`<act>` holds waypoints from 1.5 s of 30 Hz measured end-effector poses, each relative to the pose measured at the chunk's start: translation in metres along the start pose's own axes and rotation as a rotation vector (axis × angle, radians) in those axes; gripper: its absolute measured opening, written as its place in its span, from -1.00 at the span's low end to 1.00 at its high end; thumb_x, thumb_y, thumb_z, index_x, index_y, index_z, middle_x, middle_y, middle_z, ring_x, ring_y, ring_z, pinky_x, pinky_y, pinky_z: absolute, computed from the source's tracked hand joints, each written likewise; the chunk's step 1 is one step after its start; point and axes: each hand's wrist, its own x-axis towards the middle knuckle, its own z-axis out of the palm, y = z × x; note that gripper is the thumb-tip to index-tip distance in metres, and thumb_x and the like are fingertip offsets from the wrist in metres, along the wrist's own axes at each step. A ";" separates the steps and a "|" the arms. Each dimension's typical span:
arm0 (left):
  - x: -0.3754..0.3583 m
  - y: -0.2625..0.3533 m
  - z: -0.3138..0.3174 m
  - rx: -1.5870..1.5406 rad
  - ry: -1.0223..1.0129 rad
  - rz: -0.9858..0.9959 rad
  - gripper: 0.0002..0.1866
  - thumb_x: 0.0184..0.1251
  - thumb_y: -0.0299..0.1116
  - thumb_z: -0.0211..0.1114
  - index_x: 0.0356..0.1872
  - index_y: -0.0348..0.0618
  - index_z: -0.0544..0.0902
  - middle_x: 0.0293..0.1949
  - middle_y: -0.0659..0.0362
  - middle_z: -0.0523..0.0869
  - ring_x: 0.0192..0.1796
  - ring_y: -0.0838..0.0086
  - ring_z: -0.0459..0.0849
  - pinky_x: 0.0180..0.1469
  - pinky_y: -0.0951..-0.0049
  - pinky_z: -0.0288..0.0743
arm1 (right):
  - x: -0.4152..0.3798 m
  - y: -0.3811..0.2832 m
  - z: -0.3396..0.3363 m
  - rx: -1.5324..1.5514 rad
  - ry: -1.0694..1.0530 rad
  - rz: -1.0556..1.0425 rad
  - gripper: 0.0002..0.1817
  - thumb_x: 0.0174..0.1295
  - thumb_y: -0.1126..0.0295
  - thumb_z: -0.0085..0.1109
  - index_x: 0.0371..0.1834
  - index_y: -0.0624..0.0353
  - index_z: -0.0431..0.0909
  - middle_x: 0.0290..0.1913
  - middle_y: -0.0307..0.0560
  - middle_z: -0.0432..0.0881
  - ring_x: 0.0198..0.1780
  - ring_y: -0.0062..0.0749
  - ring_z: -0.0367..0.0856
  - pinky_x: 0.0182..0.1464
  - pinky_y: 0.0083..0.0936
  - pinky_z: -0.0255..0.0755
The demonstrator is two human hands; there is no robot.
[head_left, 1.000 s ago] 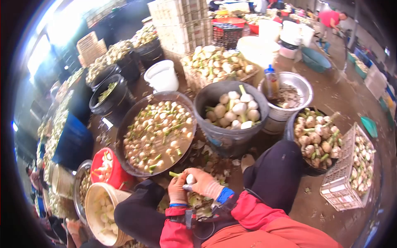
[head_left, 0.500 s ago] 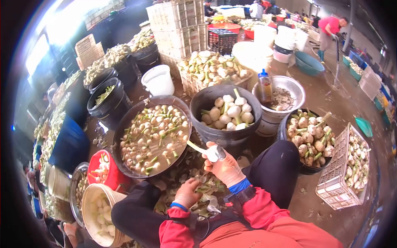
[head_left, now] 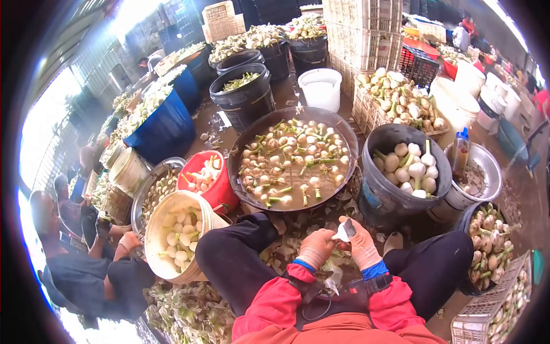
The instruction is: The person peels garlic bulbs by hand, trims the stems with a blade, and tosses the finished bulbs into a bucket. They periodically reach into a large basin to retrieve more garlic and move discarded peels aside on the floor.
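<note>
A white garlic bulb (head_left: 342, 233) shows between my two hands, above my lap. My right hand (head_left: 365, 247) is closed around it, with a grey cover over the thumb tip pressed against the bulb. From the other side, my left hand (head_left: 317, 250) is closed at the bulb, its fingertips partly hidden. Loose peelings (head_left: 332, 280) lie below both wrists. Ahead stands a dark bucket (head_left: 375, 198) with peeled white bulbs, and beside it a wide round pan (head_left: 236, 166) of garlic bulbs in brownish water.
On my left are a red bucket (head_left: 224, 195) and a cream bucket (head_left: 159, 261) of bulbs, with a seated person (head_left: 86, 275) beyond. On my right stand a white basin (head_left: 494, 175) holding a bottle (head_left: 460, 155), unpeeled bulbs (head_left: 487, 243) and a crate (head_left: 472, 324).
The view has swung left, bringing the seated person into sight. My left hand has risen to meet the right at the bulb. The long pale stem no longer shows.
</note>
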 end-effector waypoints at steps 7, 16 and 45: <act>0.002 0.007 -0.001 -1.250 0.184 -0.515 -0.75 0.28 -0.23 0.27 -0.17 -0.17 0.64 -0.35 0.20 0.68 -0.30 0.51 0.64 -0.18 0.51 0.53 | 0.019 -0.006 -0.007 0.503 0.264 -0.058 -0.74 0.22 0.24 0.17 -0.08 0.07 0.57 -0.44 -0.21 0.54 -0.54 -0.54 0.50 -0.40 -0.44 0.53; 0.071 -0.057 -0.109 -1.725 0.633 -0.604 -0.94 0.28 -0.40 0.20 -0.37 -0.07 0.50 -0.54 0.25 0.56 -0.52 0.47 0.55 -0.53 0.38 0.48 | 0.024 0.026 0.011 0.303 0.092 0.089 -0.68 0.22 0.61 0.03 0.05 0.25 0.50 -0.21 -0.12 0.60 -0.29 -0.52 0.59 -0.35 -0.67 0.55; 0.216 -0.162 -0.004 0.102 -0.275 -0.428 -0.41 -0.33 -0.22 0.55 -0.20 -0.33 0.57 -0.27 -0.09 0.68 -0.24 0.23 0.69 -0.17 0.31 0.55 | 0.063 0.063 -0.005 -0.095 0.137 0.199 -0.69 0.17 0.45 0.20 0.01 0.20 0.57 0.00 -0.15 0.63 0.04 -0.50 0.54 0.10 -0.63 0.35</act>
